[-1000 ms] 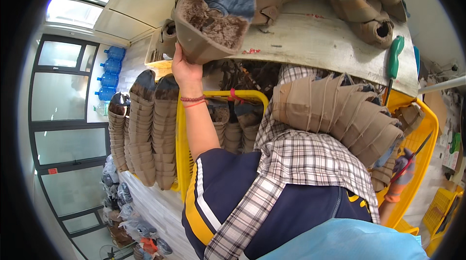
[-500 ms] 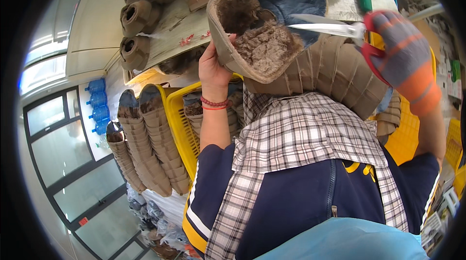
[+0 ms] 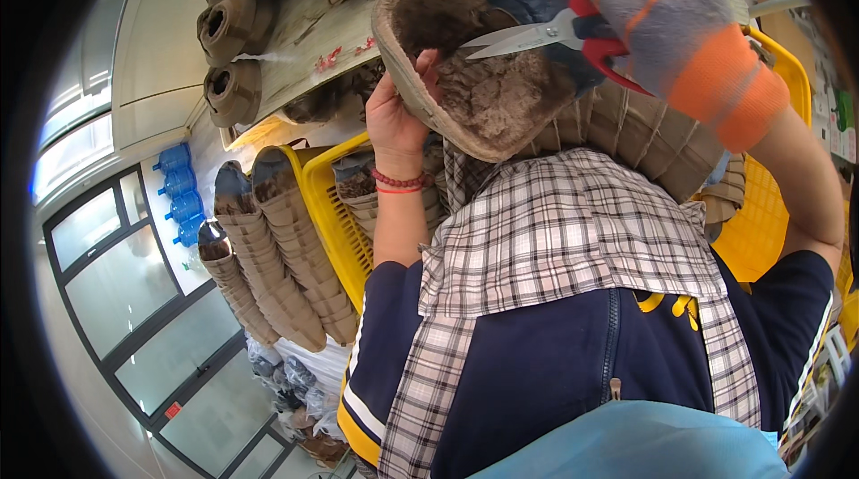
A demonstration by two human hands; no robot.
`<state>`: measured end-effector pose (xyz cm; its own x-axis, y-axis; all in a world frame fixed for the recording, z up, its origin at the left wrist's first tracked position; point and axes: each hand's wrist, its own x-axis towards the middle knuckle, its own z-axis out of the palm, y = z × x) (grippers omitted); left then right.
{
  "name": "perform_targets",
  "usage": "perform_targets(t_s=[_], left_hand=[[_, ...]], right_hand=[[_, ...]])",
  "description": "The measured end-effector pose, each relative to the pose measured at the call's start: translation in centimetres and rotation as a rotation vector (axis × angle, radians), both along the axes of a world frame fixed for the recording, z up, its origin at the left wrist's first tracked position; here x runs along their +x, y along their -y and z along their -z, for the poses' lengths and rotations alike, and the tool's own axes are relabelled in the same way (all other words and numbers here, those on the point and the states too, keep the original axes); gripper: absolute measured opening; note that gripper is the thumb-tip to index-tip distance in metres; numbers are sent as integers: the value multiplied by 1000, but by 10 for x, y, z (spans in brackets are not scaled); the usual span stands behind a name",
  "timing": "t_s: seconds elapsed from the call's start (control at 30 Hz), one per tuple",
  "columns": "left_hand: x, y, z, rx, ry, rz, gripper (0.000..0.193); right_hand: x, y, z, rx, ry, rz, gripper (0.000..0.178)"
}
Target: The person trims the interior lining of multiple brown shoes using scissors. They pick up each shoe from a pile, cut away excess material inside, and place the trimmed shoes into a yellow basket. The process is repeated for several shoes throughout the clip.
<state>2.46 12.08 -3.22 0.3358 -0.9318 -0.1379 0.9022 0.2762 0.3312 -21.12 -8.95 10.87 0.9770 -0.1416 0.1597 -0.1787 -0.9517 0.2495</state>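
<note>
A brown shoe upper (image 3: 501, 103) with fluffy fur lining and a dark blue inner part is held up at the table's near edge. My bare left hand (image 3: 396, 126) grips its left rim, the fingertips curled inside. My right hand (image 3: 676, 27), in a grey and orange knitted glove, is closed round the red handles of scissors (image 3: 528, 36). The scissors' blades are slightly parted and point left over the fur lining, close to my left fingertips. Whether the blades touch the lining I cannot tell.
Below the held upper lies a row of nested brown uppers (image 3: 617, 126). Yellow baskets (image 3: 335, 211) flank me, with stacked uppers (image 3: 295, 255) at the left. Finished-looking shoes (image 3: 234, 23) and red scraps (image 3: 328, 59) are on the table (image 3: 309, 76). Blue water bottles (image 3: 183, 202) stand farther left.
My right hand has brought the scissors leftward, so the blades now lie over the fur lining near my left fingers. The blades have closed somewhat. The upper has shifted slightly.
</note>
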Motion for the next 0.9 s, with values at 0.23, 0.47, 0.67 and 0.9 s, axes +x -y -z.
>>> perform_targets(t_s=[0.23, 0.47, 0.67, 0.9], left_hand=[[-8, 17, 5, -55, -17, 97, 31], [-26, 43, -26, 149, -20, 162, 26], [-37, 55, -30, 282, 42, 65, 25], [-37, 54, -32, 305, 51, 83, 24]], right_hand=[[-49, 27, 27, 295, 383, 240, 31], [-65, 40, 11, 81, 252, 238, 36], [-42, 43, 30, -312, 83, 182, 41], [-13, 47, 10, -138, 244, -196, 17]])
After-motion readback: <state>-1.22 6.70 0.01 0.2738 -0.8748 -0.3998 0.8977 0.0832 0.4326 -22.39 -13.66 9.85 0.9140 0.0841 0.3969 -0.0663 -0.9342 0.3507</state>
